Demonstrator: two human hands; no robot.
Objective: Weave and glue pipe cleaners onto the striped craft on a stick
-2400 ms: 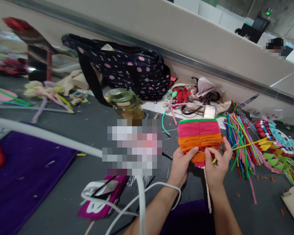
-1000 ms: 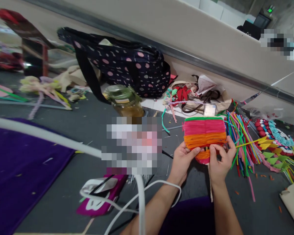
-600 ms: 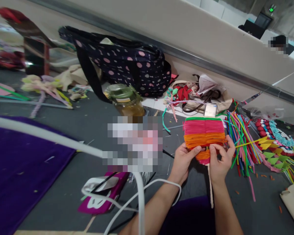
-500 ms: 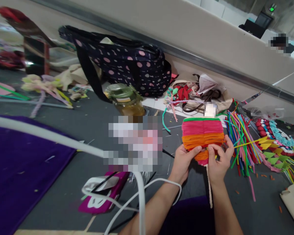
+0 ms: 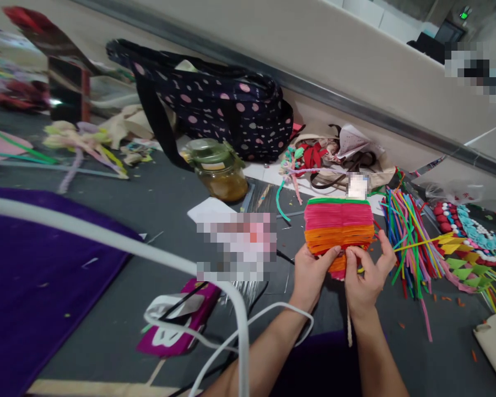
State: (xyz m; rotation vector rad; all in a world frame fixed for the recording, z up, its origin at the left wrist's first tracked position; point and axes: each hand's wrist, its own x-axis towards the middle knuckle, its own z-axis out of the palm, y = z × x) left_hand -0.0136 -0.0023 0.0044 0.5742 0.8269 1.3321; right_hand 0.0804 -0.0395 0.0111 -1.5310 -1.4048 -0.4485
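Note:
Between my two hands is a striped pipe-cleaner piece (image 5: 339,216), green along the top edge, then pink, then orange, with a little pink at the bottom. My left hand (image 5: 312,275) is closed on its lower left part, thumb on the front face. My right hand (image 5: 366,278) pinches the lower middle, its thumb and index near the left thumb, while other fingers stick out to the right. A pale fuzzy stem (image 5: 349,328) hangs below the piece. What lies right under the fingertips is hidden.
Loose coloured pipe cleaners (image 5: 413,242) lie to the right. Behind are a lidded jar (image 5: 217,173), a dark patterned bag (image 5: 215,110) and a beige bag (image 5: 380,173). A white cable (image 5: 107,223) crosses the left foreground, near a purple phone case (image 5: 169,336).
The striped piece has shifted slightly left in view. My right thumb and index have moved left, closer to the left thumb. The view itself has moved a little.

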